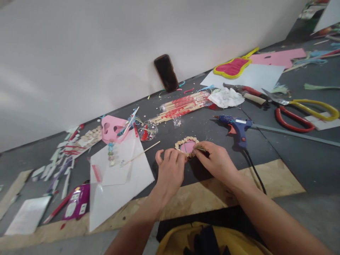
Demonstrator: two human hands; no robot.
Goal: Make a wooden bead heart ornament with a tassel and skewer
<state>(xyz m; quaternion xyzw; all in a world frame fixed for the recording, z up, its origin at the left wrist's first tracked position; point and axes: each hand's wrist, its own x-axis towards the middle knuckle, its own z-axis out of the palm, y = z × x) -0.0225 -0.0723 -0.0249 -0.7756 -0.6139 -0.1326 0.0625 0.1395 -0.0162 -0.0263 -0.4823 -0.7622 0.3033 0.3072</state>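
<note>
A small round pink piece with a bumpy, cream-coloured beaded rim [187, 145] lies on the dark table in front of me. At its lower left, my left hand [171, 168] has its fingers bent and its thumb side gripping the rim. My right hand [216, 161] is closed at the right side of the rim, pinching a small brownish-green bundle of thin strands [201, 148]. The fingertips of this hand touch the rim, and their exact grip is partly hidden. To the right lies a blue glue gun [237, 129] with its nozzle pointing left.
Red-and-yellow-handled scissors [294, 109] and pliers [249, 90] lie at the right. Wooden sticks [183, 106] and crumpled white tissue [226, 97] lie behind the round piece. A phone [166, 73] leans on the wall. White sheets [143, 170] and a pink mask-shaped cutout [114, 128] are at left.
</note>
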